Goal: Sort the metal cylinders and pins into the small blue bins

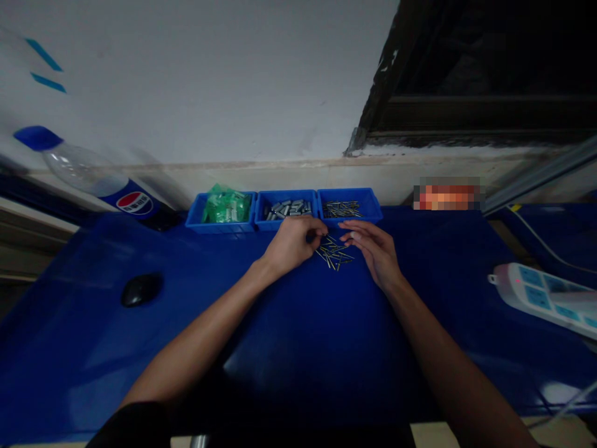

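My left hand is over the left side of a loose pile of thin metal pins on the blue table. Its thumb and fingers are curled together in a pinch, and whatever may be between them is too small to make out. On the right of the pile is my right hand, fingers stretched and slightly apart, holding nothing visible. More pins lie in the right blue bin, just beyond my hands. Short grey metal cylinders fill part of the middle bin.
The left blue bin holds green plastic packaging. A Pepsi bottle stands at the back left, with a black mouse nearer me. To the right lies a white power strip. A wall rises behind the bins.
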`<action>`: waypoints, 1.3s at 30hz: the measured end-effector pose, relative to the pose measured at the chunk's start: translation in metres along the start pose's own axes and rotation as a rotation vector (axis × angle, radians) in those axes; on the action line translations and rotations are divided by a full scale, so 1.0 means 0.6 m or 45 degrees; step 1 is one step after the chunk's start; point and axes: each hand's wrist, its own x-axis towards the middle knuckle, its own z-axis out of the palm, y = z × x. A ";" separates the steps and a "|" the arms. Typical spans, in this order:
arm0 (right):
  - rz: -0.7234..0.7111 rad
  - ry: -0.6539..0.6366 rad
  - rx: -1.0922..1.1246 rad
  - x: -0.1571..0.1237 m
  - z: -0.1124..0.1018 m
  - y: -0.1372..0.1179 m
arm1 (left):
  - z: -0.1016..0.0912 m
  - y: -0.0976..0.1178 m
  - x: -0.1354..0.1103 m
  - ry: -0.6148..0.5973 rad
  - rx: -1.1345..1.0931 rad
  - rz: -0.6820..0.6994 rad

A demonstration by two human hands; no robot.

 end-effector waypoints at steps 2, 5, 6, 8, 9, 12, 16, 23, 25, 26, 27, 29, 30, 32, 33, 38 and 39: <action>-0.004 0.015 -0.038 0.002 -0.001 0.004 | 0.000 0.006 0.001 0.081 -0.154 -0.039; 0.006 -0.014 -0.074 0.003 -0.002 0.008 | 0.003 0.013 0.001 0.144 -0.345 -0.087; 0.017 -0.033 -0.061 0.003 -0.001 0.008 | 0.004 0.014 0.001 0.150 -0.389 -0.094; 0.049 -0.061 -0.011 0.001 0.002 0.006 | 0.004 0.017 0.001 0.145 -0.447 -0.107; 0.068 -0.067 0.018 0.000 0.004 0.004 | 0.004 0.019 0.001 0.136 -0.464 -0.117; 0.108 -0.053 0.087 -0.002 0.007 -0.003 | 0.003 0.021 0.002 0.118 -0.484 -0.141; 0.122 -0.025 0.126 -0.002 0.006 -0.005 | 0.004 0.021 0.001 0.105 -0.466 -0.122; 0.098 -0.012 0.091 -0.001 0.004 0.003 | 0.008 0.019 0.001 0.076 -0.414 -0.065; 0.072 0.011 0.039 0.000 0.003 0.005 | 0.009 0.013 0.001 0.058 -0.364 -0.063; 0.053 0.023 0.012 0.000 0.002 0.005 | 0.010 0.008 0.000 0.037 -0.323 -0.061; 0.026 0.037 -0.008 0.001 0.000 0.006 | 0.011 0.003 -0.001 0.014 -0.265 -0.058; -0.040 0.061 -0.013 0.000 -0.002 0.006 | 0.014 -0.006 -0.002 -0.059 -0.083 -0.032; -0.065 0.062 -0.004 0.000 -0.004 0.005 | 0.015 -0.009 -0.003 -0.101 0.016 -0.005; -0.086 0.026 0.020 -0.001 -0.005 0.004 | 0.019 -0.011 -0.004 -0.194 0.146 0.072; -0.085 -0.007 0.027 -0.001 -0.006 0.003 | 0.021 -0.010 -0.005 -0.243 0.184 0.129; -0.126 -0.050 -0.017 0.000 -0.012 0.003 | 0.034 -0.002 -0.011 -0.479 0.430 0.310; -0.134 -0.034 -0.033 0.001 -0.013 0.003 | 0.036 -0.002 -0.013 -0.513 0.486 0.296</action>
